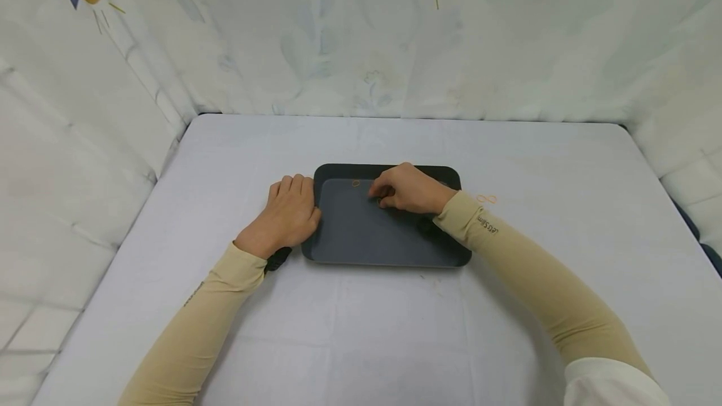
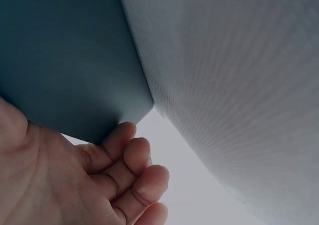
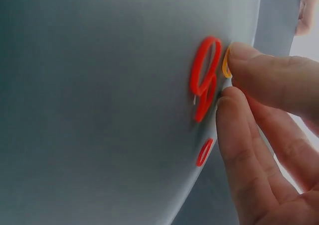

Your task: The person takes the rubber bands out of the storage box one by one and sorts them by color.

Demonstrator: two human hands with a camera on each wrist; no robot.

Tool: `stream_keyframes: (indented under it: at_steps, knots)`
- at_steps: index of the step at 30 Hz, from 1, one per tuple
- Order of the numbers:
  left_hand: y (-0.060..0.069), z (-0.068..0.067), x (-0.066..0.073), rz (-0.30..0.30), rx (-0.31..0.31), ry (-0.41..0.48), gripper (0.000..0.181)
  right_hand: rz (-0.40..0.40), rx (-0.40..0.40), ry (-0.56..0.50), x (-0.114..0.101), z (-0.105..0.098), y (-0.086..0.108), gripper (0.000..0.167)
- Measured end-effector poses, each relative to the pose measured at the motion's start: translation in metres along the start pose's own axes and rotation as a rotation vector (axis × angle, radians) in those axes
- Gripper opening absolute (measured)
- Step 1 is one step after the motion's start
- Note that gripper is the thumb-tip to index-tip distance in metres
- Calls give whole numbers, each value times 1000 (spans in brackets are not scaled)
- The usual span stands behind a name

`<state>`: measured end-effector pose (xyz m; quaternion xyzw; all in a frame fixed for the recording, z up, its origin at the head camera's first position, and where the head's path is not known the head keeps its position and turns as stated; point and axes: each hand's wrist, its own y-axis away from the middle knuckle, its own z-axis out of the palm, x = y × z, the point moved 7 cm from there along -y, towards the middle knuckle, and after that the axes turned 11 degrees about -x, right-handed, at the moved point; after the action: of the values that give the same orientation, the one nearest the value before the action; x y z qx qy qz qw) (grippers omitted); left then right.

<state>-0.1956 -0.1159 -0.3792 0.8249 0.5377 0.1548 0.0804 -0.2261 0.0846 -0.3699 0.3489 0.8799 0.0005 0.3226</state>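
A dark grey rectangular tray (image 1: 389, 240) lies on the table. My left hand (image 1: 287, 212) holds its left side, thumb at the rim and curled fingers against the outer wall (image 2: 75, 85). Over the tray's upper middle, my right hand (image 1: 414, 190) pinches a thin yellow-orange rubber band (image 3: 227, 63) between thumb and fingertips, close to the tray surface. Beside those fingertips lies a red band twisted into a figure eight (image 3: 205, 68), with a smaller red loop (image 3: 204, 153) below it. In the head view an orange loop (image 1: 356, 183) shows near the tray's far edge.
An orange figure-eight band (image 1: 486, 198) lies on the white tablecloth (image 1: 395, 331), right of the tray. Something dark in the tray, under the right wrist, is too dim to make out. A patterned curtain (image 1: 361, 36) stands behind the table and along its sides.
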Motion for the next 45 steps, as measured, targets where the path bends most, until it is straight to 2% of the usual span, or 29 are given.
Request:
stream_keyframes:
  at_steps: [14, 37, 45]
  knots:
    - [0, 0, 0, 5, 11, 4, 24, -15, -12, -24, -4, 1, 2, 29]
    - [1, 1, 0, 0, -2, 0, 27, -44, 33, 65, -11, -4, 5, 17]
    - [1, 0, 0, 2, 9, 8, 24, -44, 35, 51, -13, -9, 9, 17]
